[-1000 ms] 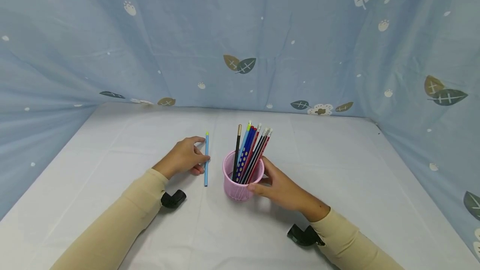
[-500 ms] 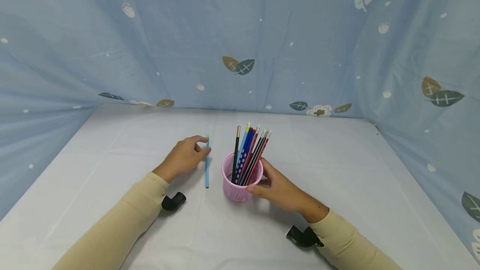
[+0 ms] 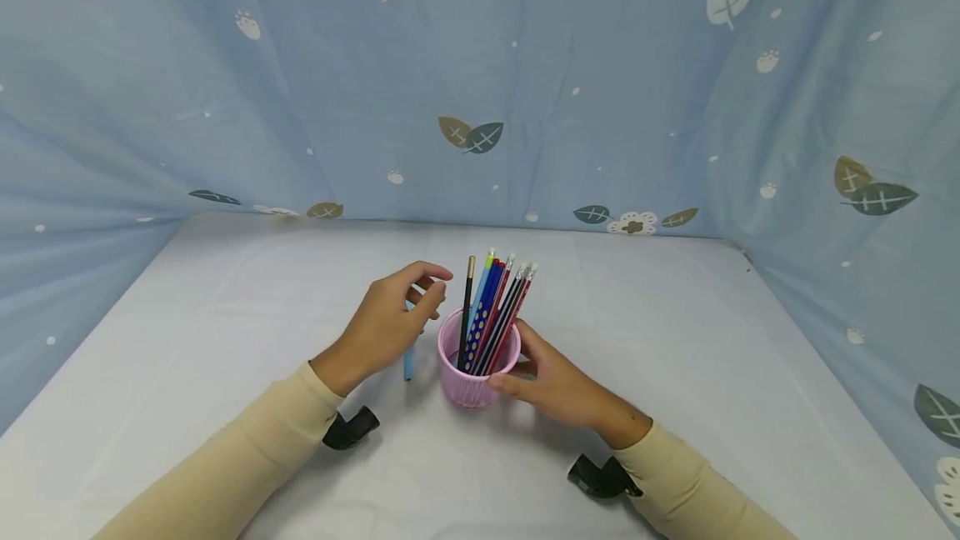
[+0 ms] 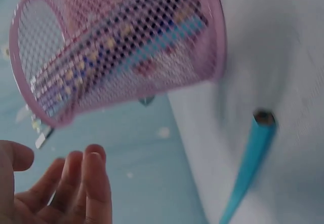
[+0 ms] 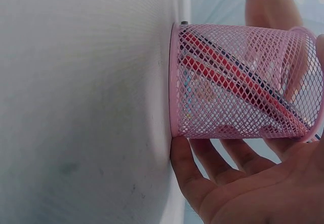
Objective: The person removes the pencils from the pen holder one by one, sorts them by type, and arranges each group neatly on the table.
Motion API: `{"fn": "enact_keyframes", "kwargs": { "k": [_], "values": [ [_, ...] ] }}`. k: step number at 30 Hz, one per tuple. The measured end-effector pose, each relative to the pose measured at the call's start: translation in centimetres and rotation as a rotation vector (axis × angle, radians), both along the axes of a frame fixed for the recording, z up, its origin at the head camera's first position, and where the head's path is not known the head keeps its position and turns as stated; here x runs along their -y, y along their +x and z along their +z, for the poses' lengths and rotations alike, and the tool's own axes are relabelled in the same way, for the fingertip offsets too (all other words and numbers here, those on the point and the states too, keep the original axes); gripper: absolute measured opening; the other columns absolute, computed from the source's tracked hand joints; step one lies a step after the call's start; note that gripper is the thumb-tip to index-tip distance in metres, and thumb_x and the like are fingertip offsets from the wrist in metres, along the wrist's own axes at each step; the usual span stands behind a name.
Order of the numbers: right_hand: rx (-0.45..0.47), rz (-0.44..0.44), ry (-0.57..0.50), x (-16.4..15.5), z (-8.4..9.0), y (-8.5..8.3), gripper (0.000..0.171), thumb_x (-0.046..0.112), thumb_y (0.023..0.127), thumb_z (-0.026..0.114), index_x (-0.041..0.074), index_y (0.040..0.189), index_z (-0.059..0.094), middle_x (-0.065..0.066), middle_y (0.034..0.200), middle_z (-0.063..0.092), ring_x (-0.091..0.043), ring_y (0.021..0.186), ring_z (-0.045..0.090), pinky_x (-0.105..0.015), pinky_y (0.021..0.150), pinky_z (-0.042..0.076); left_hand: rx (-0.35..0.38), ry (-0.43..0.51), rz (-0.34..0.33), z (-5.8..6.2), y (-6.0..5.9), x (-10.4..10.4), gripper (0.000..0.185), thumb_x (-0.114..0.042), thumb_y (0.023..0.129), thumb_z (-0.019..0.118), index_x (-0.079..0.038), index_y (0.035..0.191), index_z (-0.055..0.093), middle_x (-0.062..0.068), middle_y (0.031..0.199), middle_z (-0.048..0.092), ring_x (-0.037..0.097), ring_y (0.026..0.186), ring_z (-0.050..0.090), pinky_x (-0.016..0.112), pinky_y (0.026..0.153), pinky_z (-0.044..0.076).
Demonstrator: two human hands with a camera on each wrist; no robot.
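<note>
The pink mesh cup (image 3: 470, 369) stands upright on the white counter (image 3: 675, 373) with a sheaf of pencils (image 3: 491, 307) leaning in it, erasers up. One blue pencil (image 3: 408, 363) lies flat on the counter just left of the cup, so judging from that, most of the pencils sit in the cup and this one is out.

The right hand (image 3: 551, 377) cups the holder's right side, fingers curved round the mesh wall and thumb at the rim. The left hand (image 3: 390, 323) hovers above the blue pencil, close to the cup's rim and the black pencil (image 3: 467, 307). Its fingers are loosely bent with nothing between them, as far as I can see; the fingertips are small from up here, so I would not swear to it.

The left wrist view helps: its fingers (image 4: 91, 183) are straight and bare, apart from the cup (image 4: 121, 46), and the blue pencil (image 4: 250, 160) lies on the counter untouched, its end showing, a bit blurred. The right wrist view shows what the head view hides: the right hand (image 5: 258, 183) lies against the mesh (image 5: 238, 82) with fingers reaching to the cup's base where it meets the counter, and the pencils slant across inside.
</note>
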State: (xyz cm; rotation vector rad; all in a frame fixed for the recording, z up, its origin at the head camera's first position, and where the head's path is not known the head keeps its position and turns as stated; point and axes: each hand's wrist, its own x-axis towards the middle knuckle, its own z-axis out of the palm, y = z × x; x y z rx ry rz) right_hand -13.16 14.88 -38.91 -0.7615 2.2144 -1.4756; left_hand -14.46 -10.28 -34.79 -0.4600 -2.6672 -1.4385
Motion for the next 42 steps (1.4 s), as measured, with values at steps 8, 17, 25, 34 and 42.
{"fn": "enact_keyframes", "kwargs": {
  "k": [8,17,25,34,42],
  "values": [
    [-0.003,0.003,-0.012,-0.1,-0.2,0.0,0.083,0.036,0.093,0.071,0.023,0.158,0.021,-0.006,0.153,0.044,-0.029,0.133,0.053,-0.052,0.109,0.044,-0.064,0.031,-0.027,-0.3,0.5,-1.3,0.042,-0.037,0.103,0.054,-0.017,0.140,0.049,0.002,0.113,0.068,0.017,0.103,0.065,0.037,0.088,0.055],
    [0.000,0.005,-0.004,0.0,-0.3,0.1,0.081,0.037,0.094,0.070,0.022,0.158,0.022,-0.007,0.151,0.045,-0.029,0.133,0.053,-0.052,0.110,0.044,-0.070,0.038,-0.042,-1.4,0.7,-1.7,0.043,-0.028,0.100,0.061,-0.015,0.140,0.049,0.003,0.110,0.069,0.015,0.099,0.067,0.033,0.084,0.056],
    [-0.010,0.005,-0.004,0.0,-0.1,0.0,0.081,0.035,0.095,0.069,0.022,0.158,0.021,-0.007,0.151,0.045,-0.028,0.133,0.053,-0.053,0.110,0.044,-0.100,0.032,-0.037,-1.6,0.6,-2.0,0.042,-0.021,0.097,0.066,-0.014,0.136,0.053,0.004,0.106,0.071,0.014,0.095,0.068,0.031,0.081,0.056],
    [-0.010,0.007,-0.011,-0.1,-0.2,0.0,0.081,0.033,0.095,0.069,0.023,0.158,0.020,-0.006,0.153,0.044,-0.029,0.135,0.051,-0.053,0.111,0.042,-0.003,0.063,-0.024,-1.5,0.6,-2.1,0.040,-0.022,0.098,0.065,-0.012,0.136,0.056,0.005,0.111,0.069,0.019,0.100,0.067,0.036,0.087,0.056],
    [-0.010,0.008,-0.023,0.0,-0.3,0.0,0.081,0.033,0.094,0.070,0.024,0.158,0.021,-0.006,0.153,0.044,-0.028,0.135,0.051,-0.052,0.111,0.042,0.051,0.068,-0.033,-1.4,0.6,-2.1,0.035,-0.024,0.097,0.066,-0.011,0.129,0.061,0.006,0.115,0.069,0.022,0.105,0.064,0.039,0.090,0.056]
  ]
}}
